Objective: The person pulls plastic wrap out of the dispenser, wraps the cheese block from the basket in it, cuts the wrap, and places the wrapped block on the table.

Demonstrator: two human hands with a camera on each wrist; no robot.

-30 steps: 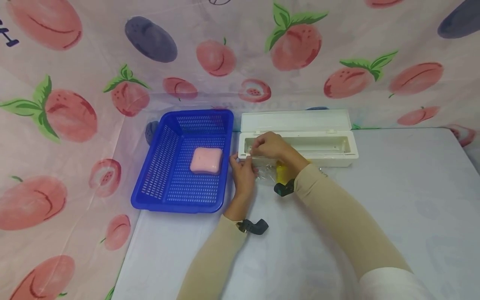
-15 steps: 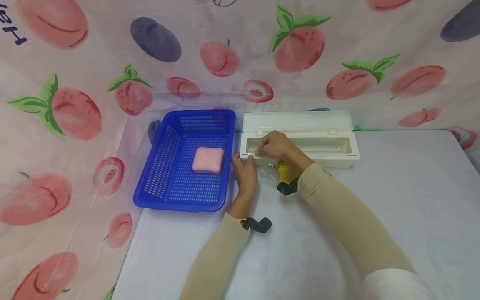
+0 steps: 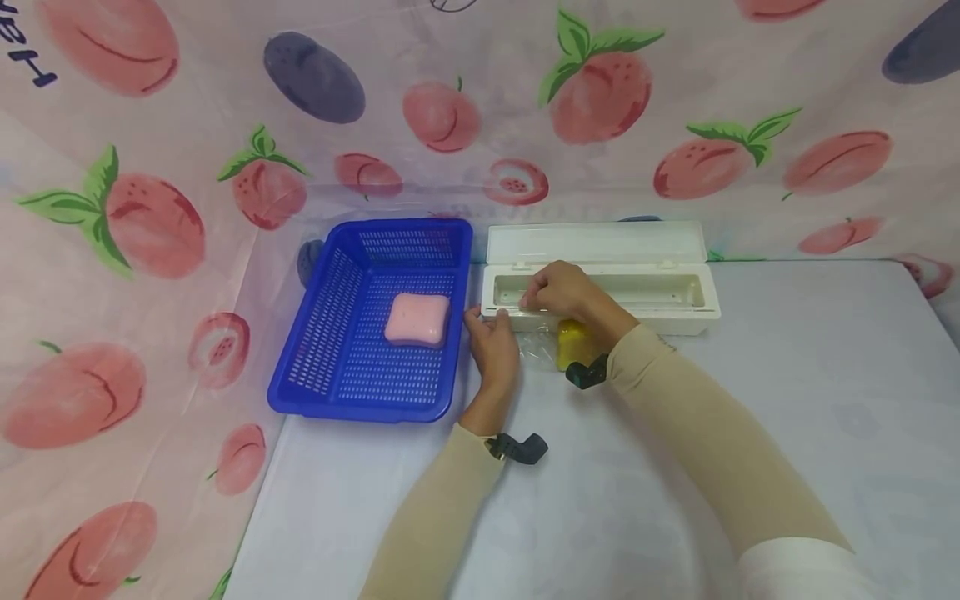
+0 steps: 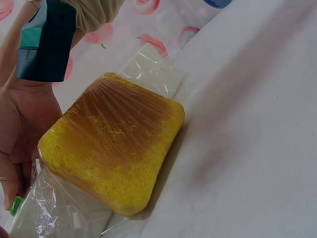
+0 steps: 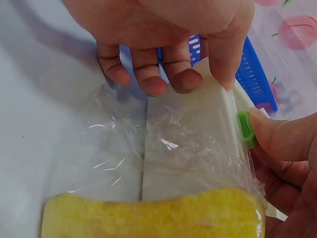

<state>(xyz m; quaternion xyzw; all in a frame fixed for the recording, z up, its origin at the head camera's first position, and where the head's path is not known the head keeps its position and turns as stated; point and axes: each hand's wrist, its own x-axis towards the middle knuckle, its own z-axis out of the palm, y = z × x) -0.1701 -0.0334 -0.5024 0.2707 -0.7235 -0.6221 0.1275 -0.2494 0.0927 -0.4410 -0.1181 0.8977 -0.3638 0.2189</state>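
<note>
A long white cling film dispenser (image 3: 693, 322) stands with its lid raised at the back of the table. My left hand (image 3: 497, 354) holds its front left corner, the thumb near the front edge. My right hand (image 3: 567, 292) reaches over the dispenser's front edge and pinches a small green slide cutter (image 5: 246, 130) there. Clear film (image 5: 104, 144) hangs down from the front edge and spreads round a yellow rounded block (image 4: 116, 144), brownish in the middle. In the head view this block lies partly under my right wrist.
On the left stands a blue perforated basket (image 3: 367, 410) with a pink rounded block (image 3: 417, 319) in it. White cloth covers the table (image 3: 600, 500). A fruit-printed curtain (image 3: 480, 125) hangs directly behind the dispenser and basket.
My right hand has slid a short way to the right along the dispenser's front edge. My left hand keeps its place at the left corner; the head view has shifted slightly.
</note>
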